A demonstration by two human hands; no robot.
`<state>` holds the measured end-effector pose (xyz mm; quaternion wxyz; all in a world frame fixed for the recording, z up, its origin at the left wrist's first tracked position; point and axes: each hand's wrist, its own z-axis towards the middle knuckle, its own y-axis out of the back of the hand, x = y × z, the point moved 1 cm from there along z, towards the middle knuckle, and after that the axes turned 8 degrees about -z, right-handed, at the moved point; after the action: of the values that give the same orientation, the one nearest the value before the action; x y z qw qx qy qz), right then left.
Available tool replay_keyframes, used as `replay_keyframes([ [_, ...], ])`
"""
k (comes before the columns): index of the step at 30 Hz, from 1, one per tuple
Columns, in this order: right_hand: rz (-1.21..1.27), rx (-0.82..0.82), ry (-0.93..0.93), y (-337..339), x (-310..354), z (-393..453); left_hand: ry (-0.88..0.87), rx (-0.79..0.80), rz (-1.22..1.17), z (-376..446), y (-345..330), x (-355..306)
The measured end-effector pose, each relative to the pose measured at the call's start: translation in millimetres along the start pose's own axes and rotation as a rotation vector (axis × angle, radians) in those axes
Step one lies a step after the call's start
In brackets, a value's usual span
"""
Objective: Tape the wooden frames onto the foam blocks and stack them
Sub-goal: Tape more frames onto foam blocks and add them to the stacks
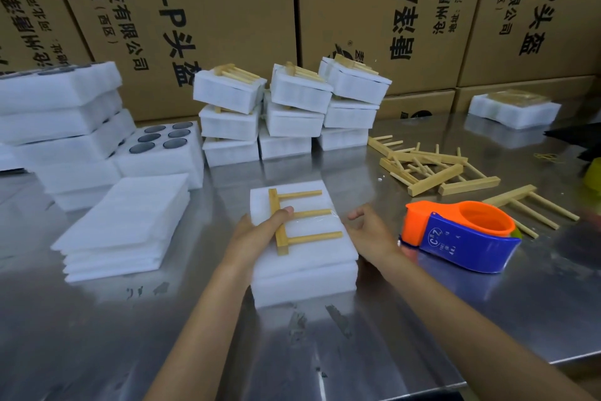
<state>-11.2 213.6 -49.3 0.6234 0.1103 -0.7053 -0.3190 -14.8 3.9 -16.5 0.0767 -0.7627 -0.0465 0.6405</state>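
Foam stacks stand finished; left hand grips the taped frame, right hand relaxed, loose frames remaining.

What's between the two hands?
In the head view, the foam block with the wooden frame on top lies between the left hand and right hand.

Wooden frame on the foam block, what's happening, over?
Left hand holds wooden frame on foam block. Right hand open at block's edge. Tape dispenser set aside, nothing blocking.
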Motion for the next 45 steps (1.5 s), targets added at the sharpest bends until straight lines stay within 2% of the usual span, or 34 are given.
replay_keyframes([
  [8,0.209,-0.020,0.011,4,9,-11,-0.289,-0.008,-0.040,-19,3,0],
  [16,0.485,0.050,-0.115,-2,11,-27,-0.425,-0.019,-0.147,-28,7,5],
  [24,0.586,0.252,-0.159,0,19,-32,-0.520,-0.012,-0.163,-32,9,10],
  [28,0.716,0.300,-0.221,-5,25,-37,-0.519,0.030,-0.122,-35,7,10],
  [34,0.843,0.405,-0.208,-9,29,-40,-0.446,0.078,-0.096,-33,8,9],
  [45,0.873,0.374,-0.197,-21,26,-30,-0.344,0.056,-0.075,-26,10,10],
])
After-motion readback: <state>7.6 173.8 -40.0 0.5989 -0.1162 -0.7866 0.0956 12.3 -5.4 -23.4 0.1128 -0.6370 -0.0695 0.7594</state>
